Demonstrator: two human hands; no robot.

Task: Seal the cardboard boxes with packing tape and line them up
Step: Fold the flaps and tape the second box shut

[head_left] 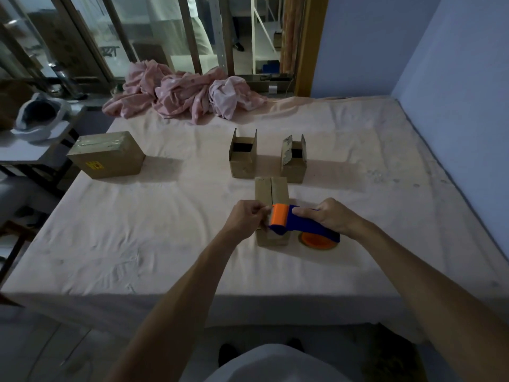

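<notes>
At nine o'clock from your hands, well apart, the large brown cardboard box with clear tape across its closed top (107, 154) sits near the left edge of the pale pink sheet-covered bed (137, 238). Beyond it, at eleven o'clock, a crumpled pink cloth (181, 93) lies at the bed's far edge.

Your left hand (246, 220) is closed narrow, thumb and fingertips pinching at the orange front of the blue and orange tape dispenser (297, 226); whether tape is between them is too small to tell. The hand rests against the near left side of the small brown cardboard box with its flaps folded shut (271, 191), which stands directly under the dispenser head.

At twelve o'clock, just beyond that box, stand two small brown boxes with their flaps upright: the left open box (243, 158) and the right open box (294, 161), near each other but apart.

Your right hand (330, 216) is wrapped around the dispenser's blue handle, with the orange tape roll (316, 241) beneath it at five o'clock from the closed box.
</notes>
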